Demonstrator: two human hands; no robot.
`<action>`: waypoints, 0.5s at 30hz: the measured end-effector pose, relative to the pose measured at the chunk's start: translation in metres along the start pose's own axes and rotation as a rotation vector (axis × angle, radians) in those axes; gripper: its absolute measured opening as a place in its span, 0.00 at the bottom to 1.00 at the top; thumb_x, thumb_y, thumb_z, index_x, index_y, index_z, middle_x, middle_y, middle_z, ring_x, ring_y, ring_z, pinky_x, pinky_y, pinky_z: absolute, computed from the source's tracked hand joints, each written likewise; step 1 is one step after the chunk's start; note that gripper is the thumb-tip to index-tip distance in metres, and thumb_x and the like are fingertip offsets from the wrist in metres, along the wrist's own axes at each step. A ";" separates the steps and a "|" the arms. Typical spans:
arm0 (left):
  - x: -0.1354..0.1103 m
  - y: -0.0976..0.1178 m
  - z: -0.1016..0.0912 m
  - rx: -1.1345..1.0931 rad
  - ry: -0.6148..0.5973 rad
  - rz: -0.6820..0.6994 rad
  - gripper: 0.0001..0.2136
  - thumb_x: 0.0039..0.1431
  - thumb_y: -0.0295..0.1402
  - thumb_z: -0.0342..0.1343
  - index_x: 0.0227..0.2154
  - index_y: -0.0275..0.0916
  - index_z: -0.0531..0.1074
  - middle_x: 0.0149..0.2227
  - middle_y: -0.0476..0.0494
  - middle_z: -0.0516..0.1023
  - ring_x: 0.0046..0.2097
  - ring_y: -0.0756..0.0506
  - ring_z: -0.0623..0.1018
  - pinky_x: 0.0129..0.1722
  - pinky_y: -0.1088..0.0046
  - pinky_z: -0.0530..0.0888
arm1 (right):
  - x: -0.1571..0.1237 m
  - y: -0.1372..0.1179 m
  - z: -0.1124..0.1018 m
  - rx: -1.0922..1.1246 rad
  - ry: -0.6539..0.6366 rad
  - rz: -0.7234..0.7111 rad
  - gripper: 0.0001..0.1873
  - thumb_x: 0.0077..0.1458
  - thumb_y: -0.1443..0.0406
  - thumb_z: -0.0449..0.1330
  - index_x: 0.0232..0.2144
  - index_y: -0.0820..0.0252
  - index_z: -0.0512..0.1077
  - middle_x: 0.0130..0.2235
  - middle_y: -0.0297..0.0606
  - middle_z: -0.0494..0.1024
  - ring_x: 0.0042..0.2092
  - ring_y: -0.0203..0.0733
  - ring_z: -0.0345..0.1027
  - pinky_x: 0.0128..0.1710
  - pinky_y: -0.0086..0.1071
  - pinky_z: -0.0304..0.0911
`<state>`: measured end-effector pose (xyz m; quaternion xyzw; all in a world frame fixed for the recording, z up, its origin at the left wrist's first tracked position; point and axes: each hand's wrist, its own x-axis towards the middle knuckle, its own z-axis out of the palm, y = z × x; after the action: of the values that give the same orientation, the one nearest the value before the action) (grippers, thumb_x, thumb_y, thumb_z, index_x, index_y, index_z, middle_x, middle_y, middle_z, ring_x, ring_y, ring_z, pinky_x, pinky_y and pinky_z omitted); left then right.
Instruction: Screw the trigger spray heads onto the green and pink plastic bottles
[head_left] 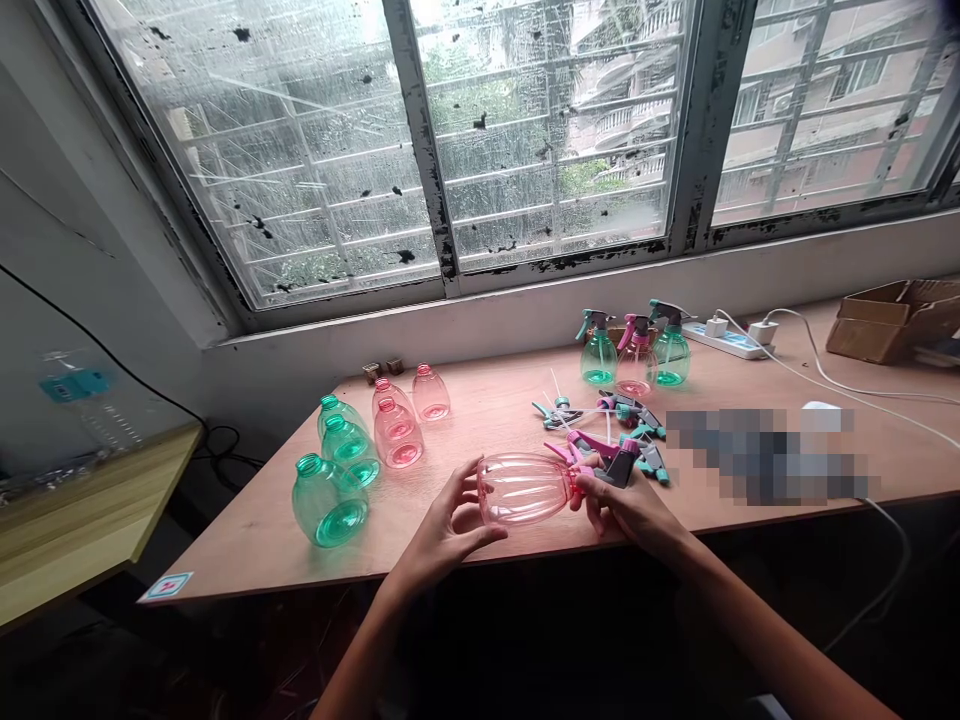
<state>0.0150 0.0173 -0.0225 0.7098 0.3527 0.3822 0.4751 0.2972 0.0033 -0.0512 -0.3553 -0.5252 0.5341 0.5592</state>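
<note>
A plywood table (pixel 487 400) runs under a grimy, barred window (pixel 540 130). At its near edge a pink bottle (pixel 525 488) lies on its side between both hands: the left hand (pixel 450 525) cups its base with curled fingers, and the right hand (pixel 622 505) pinches a pink sprayer (pixel 600 462) at its neck. Left of the bottle stand capless green bottles (pixel 330 500) and pink bottles (pixel 397 435). Behind it lie loose sprayers (pixel 630 415), and beyond those stand three capped bottles (pixel 636 350). Far right of the bottle are a power strip (pixel 724 338) and a cardboard box (pixel 892 320). Far left of it is a lower bench (pixel 90 510).
</note>
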 end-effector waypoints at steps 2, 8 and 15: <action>0.001 0.000 0.000 -0.044 -0.005 -0.004 0.40 0.50 0.35 0.71 0.64 0.51 0.59 0.55 0.40 0.71 0.56 0.38 0.72 0.57 0.55 0.71 | -0.001 -0.002 0.001 0.021 -0.010 -0.023 0.20 0.52 0.51 0.68 0.35 0.58 0.70 0.26 0.36 0.79 0.18 0.35 0.65 0.17 0.28 0.55; 0.003 0.002 -0.001 -0.104 -0.012 0.000 0.31 0.56 0.39 0.67 0.61 0.46 0.62 0.53 0.39 0.71 0.48 0.42 0.76 0.54 0.57 0.73 | -0.004 -0.009 0.005 0.013 -0.012 -0.029 0.21 0.50 0.51 0.70 0.37 0.56 0.70 0.23 0.31 0.75 0.21 0.37 0.64 0.19 0.30 0.58; 0.000 0.001 0.000 -0.007 -0.007 0.009 0.41 0.52 0.33 0.70 0.66 0.51 0.55 0.57 0.38 0.71 0.58 0.37 0.72 0.59 0.53 0.70 | -0.001 0.000 0.000 0.060 -0.007 0.000 0.18 0.53 0.52 0.68 0.36 0.56 0.69 0.27 0.33 0.77 0.19 0.34 0.64 0.19 0.29 0.56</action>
<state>0.0147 0.0171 -0.0218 0.7110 0.3465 0.3833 0.4770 0.2978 0.0022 -0.0512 -0.3365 -0.5107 0.5511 0.5677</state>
